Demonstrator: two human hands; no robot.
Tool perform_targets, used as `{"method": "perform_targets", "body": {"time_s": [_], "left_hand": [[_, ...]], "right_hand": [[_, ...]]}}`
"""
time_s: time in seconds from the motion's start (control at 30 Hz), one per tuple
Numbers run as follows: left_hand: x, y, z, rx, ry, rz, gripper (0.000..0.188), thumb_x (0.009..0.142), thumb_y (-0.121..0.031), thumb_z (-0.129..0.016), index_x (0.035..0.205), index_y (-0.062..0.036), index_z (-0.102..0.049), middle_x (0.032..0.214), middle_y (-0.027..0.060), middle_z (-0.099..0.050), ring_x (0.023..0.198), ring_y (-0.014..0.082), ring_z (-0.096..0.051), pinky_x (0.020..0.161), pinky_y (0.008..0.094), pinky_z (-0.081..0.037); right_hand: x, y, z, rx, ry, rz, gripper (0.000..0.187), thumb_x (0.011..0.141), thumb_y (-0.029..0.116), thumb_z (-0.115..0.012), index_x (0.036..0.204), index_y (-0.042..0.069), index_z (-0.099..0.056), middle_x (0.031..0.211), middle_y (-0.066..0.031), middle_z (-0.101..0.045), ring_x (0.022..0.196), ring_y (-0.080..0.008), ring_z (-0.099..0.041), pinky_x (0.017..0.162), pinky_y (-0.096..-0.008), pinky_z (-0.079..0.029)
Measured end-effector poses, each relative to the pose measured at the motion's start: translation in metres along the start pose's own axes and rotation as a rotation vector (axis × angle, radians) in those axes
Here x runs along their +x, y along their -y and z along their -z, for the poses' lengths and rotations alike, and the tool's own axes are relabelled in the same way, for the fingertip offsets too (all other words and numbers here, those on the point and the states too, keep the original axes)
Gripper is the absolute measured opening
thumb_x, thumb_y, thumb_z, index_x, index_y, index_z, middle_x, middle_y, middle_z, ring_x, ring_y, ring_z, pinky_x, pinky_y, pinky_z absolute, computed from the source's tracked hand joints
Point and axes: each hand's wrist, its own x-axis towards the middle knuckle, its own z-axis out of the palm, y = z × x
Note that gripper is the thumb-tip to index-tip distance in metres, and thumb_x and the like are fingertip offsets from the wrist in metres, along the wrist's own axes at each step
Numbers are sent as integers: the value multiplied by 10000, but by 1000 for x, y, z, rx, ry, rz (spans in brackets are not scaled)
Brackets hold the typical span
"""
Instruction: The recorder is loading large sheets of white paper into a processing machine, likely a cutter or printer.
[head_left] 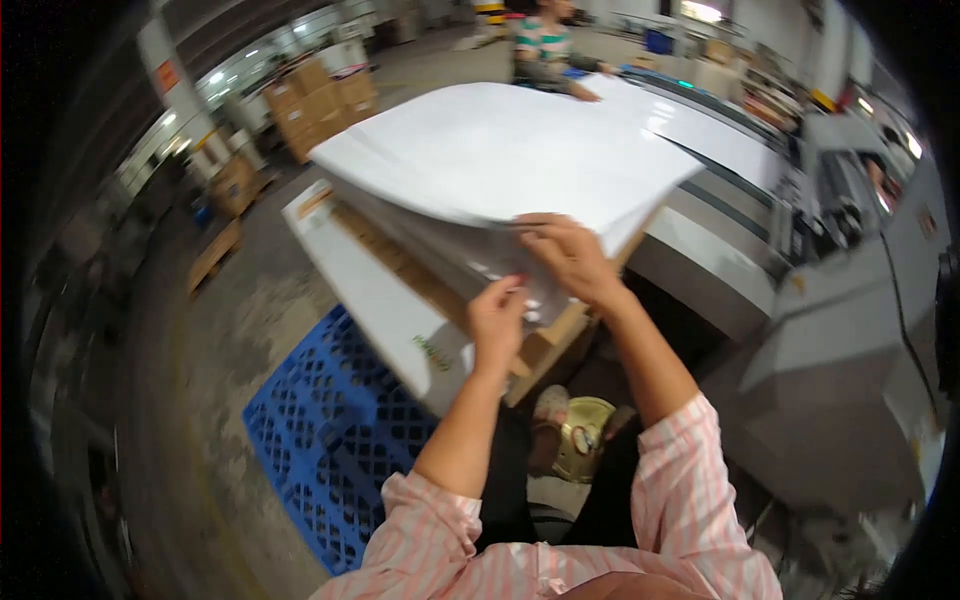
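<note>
A grey machine [840, 400] fills the right side, its outer end lost in the dark fisheye rim. Left of it spreads a large white sheet [490, 150], bowed up along its near edge; its shaded underside is blurred, and how many layers lie below cannot be made out. A blue pallet [295, 400] sits on the floor at lower left, partly covered by a long white board [365, 280]. Stacked cardboard boxes [318, 105] stand farther back, and at the top a co-worker [543, 45] is cut off by the frame, one hand near the sheet's far side. Between the person's feet shows a round yellowish object [582, 445], partly hidden by a shoe.

The right hand [570, 260] grasps the sheet's near edge, fingers bent over it — the thumb is out of sight. The sheet stretches forward from this grip. The left hand [498, 320] is just below, beside the underside, fingertips drawn together — whether they pinch anything, I cannot tell.
</note>
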Motion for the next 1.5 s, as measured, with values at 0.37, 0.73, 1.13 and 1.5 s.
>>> {"method": "perform_targets", "body": {"time_s": [0.37,0.73,1.13,1.5], "left_hand": [[-9,-15,-13,-38,-42,64,255,844,-93,-571,1046,62,-583,827,46,-585,700,95,-523,648,223,-454],[0,-6,-3,-482,-31,104,642,867,-38,-493,1380,-28,-107,954,108,-527,790,173,-568,664,304,-514],[3,-10,1,-499,-17,140,627,869,-115,-547,1349,31,-171,940,93,-518,764,150,-555,630,282,-516],[-8,-10,-6,-190,10,64,175,876,-186,-545,854,-18,-589,782,0,-563,711,79,-532,664,240,-466]], "right_hand": [[-14,-10,6,-164,140,87,177,823,160,-544,903,66,-670,1068,-85,-600,966,-253,-553,841,-346,-429],[-13,9,10,-424,77,295,387,657,13,-585,1040,68,-587,1153,-97,-549,1013,-289,-514,857,-377,-418],[-11,8,1,-496,84,290,365,664,38,-627,1023,100,-604,1148,-42,-547,1052,-240,-492,859,-349,-409],[-14,13,6,-391,69,123,249,758,80,-607,1006,63,-615,1062,-91,-593,936,-278,-532,801,-356,-439]]}}
